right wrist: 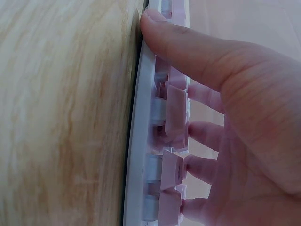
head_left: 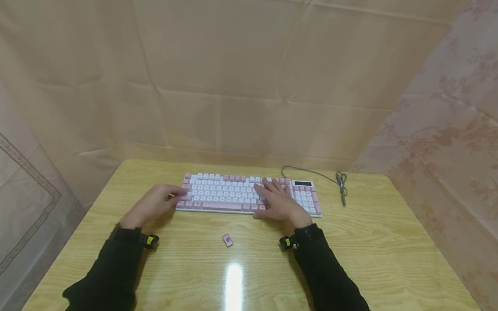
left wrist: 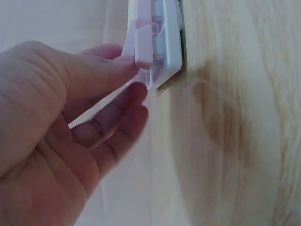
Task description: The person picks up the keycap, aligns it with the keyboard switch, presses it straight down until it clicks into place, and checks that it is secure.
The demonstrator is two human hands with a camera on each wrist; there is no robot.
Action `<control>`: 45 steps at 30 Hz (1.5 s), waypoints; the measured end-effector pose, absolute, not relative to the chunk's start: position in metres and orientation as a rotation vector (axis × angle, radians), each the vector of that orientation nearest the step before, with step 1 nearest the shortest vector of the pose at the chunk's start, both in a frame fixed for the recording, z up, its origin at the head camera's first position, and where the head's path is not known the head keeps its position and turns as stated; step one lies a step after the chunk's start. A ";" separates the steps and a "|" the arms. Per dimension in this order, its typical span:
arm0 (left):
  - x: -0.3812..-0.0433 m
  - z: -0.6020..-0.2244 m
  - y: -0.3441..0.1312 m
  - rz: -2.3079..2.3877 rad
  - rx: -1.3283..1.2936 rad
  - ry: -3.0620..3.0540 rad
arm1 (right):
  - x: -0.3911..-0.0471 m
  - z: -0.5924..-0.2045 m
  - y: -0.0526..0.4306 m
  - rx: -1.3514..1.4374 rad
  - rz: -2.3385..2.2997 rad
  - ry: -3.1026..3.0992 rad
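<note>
A white and pink keyboard point(head_left: 221, 206) lies across the table. At its left end my left hand point(head_left: 155, 201) has thumb and index finger on a pink keycap point(left wrist: 144, 47) in the left column; the other fingers hang loosely curled beside the keyboard's end. My right hand point(head_left: 281, 202) rests over the right part of the keyboard, fingers spread over the keys. In the right wrist view its thumb point(right wrist: 181, 44) lies at the front edge, and the other fingertips are at the pink keys point(right wrist: 175, 110). A small pink keycap point(head_left: 227, 240) with a dark print lies loose on the table, between the forearms.
From the keyboard's back a grey cable point(head_left: 311, 172) runs right to a tied bundle point(head_left: 341, 183) with its plug end. The wooden table point(head_left: 389, 242) meets a hanging beige cloth point(head_left: 218, 108) behind. Patterned cloths hang at both sides.
</note>
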State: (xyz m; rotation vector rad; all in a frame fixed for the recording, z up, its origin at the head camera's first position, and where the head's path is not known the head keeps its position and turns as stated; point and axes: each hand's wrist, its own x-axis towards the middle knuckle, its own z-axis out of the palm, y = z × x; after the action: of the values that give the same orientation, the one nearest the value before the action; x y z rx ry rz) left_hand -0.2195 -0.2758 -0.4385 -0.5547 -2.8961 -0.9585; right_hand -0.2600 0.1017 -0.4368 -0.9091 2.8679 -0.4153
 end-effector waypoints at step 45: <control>-0.205 -0.428 -0.244 -0.201 -0.671 -2.828 | -0.262 -0.439 0.102 -0.910 -0.401 2.870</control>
State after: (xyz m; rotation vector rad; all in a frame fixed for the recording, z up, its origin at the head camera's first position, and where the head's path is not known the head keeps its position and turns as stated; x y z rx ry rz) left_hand -0.2055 -0.2438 -0.4285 -0.6705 -2.8284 -0.2013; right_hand -0.2624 0.1018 -0.4391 -0.9098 2.8695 -0.4014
